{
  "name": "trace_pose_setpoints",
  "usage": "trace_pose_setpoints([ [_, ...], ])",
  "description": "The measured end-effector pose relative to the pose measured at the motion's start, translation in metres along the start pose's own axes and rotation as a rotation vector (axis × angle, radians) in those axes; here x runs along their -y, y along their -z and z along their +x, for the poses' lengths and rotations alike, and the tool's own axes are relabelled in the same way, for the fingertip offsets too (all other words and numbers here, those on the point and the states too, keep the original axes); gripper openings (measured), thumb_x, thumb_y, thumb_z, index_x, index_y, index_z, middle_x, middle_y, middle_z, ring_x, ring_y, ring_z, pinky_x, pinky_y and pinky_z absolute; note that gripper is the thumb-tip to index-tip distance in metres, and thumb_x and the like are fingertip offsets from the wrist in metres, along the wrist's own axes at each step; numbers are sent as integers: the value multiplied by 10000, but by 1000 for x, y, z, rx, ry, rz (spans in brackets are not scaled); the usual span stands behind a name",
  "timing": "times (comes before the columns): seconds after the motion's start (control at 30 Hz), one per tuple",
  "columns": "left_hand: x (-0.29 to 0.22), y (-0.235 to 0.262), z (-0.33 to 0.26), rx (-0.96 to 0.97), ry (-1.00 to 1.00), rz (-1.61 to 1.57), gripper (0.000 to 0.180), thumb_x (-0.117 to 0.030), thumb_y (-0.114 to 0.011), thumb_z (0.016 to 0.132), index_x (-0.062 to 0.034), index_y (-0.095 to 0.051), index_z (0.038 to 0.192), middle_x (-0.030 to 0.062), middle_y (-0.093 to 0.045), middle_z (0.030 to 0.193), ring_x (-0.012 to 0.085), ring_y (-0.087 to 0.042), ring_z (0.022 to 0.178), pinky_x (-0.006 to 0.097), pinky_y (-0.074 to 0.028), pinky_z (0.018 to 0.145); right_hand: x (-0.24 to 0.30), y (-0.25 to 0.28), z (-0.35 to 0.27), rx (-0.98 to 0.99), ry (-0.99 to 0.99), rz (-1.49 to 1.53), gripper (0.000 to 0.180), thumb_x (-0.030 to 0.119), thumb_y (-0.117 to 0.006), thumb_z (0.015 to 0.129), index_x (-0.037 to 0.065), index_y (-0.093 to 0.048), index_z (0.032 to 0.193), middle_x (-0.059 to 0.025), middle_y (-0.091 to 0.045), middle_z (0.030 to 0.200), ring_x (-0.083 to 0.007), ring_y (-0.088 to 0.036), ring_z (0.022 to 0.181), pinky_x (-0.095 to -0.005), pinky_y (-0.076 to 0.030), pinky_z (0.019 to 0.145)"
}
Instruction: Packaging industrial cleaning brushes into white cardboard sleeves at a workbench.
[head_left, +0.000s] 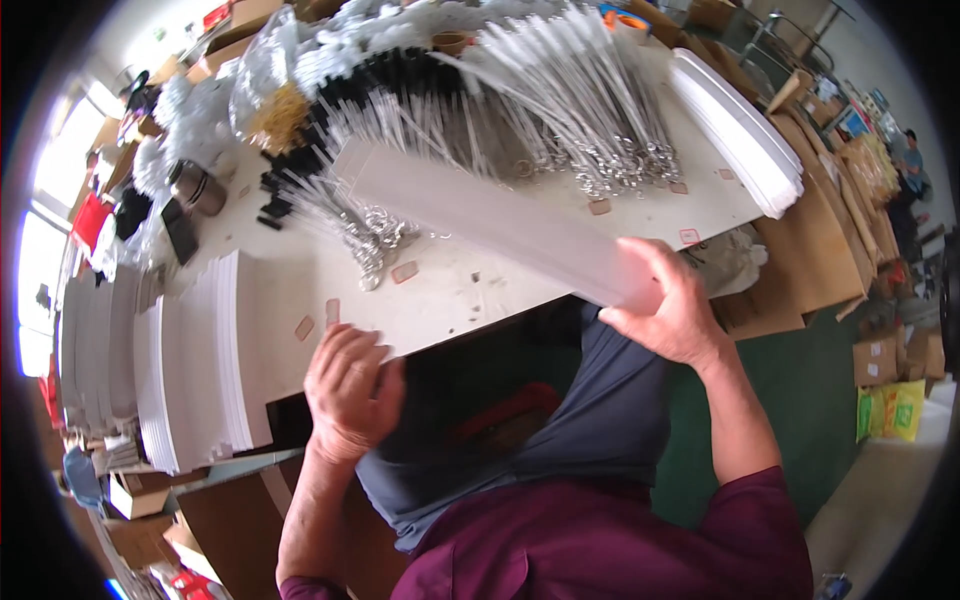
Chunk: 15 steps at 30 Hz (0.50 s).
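In the right hand [675, 308], white carton [490, 215] extending left

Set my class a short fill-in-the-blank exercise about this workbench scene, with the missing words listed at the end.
The ____ hand holds the long white piece.
The other hand holds ____.
The silver flask is on the picture's ____ side.
The floor just right of the trousers is ____ in colour.

Missing words: right; nothing; left; green.
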<state>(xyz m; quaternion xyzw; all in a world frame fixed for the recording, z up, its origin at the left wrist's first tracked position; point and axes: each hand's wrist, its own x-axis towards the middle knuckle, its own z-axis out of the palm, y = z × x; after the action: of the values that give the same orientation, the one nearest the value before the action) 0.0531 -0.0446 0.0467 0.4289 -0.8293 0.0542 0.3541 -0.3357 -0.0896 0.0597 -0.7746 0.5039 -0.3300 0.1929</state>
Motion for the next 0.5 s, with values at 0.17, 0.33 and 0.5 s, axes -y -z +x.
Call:
trace_pose_setpoints([
  [0.17, -47, 5, 37, 251, -11, -14, 645, -221, -858, 754, 33, -610, 1292, 245, -599, 1360, 441, -566, 1255, 547, -447, 1094, 30, -43, 14, 180, 252, -61, 726, 177, -881, 722, 10, -555, 1349, -160, -618, 1285, -353, -642, 1166, -446, -541, 998],
  [0.33, -37, -15, 37, 380, 40, 49, 745, -206, -829, 768, 60, -519, 1392, 253, -572, 1371, 443, -555, 1245, 517, -433, 1100, 47, -71, 18, 215, 425, -65, 703, 162, -862, 724, -5, -565, 1338, -172, -625, 1244, -340, -653, 1119, -435, -555, 978],
  [0.5, -37, -25, 39, 398, 12, -41, 723, -160, -801, 762, 61, -511, 1387, 229, -605, 1237, 396, -601, 1138, 486, -477, 1025, 43, -83, 20, 215, 523, -102, 753, 158, -853, 723, -30, -550, 1386, -177, -616, 1265, -336, -626, 1162, -420, -528, 1034],
])
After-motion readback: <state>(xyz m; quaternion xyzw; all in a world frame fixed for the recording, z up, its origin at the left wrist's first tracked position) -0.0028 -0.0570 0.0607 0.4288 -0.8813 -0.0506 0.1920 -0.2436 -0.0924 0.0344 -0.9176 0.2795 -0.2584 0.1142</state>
